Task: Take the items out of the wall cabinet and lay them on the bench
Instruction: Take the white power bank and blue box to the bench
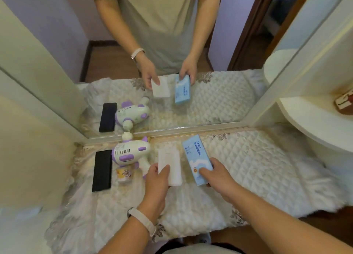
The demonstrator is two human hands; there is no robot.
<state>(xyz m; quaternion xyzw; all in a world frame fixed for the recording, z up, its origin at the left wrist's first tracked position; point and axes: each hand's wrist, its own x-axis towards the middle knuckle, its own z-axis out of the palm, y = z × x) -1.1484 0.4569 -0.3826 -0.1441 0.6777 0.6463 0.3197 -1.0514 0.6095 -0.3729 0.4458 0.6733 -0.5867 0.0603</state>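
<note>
Quilted cloth is covering the bench (248,167) below a mirror. Left hand (158,177) is gripping the white box (170,165), right hand (215,174) is gripping the blue box (195,156). Both boxes are running lengthwise away from the fingers toward the mirror, sitting low over the cloth, probably about to be released.

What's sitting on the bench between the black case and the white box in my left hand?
In the head view, the purple-and-white airplane toy and a small printed cup lie between the black case and the white box.
</note>
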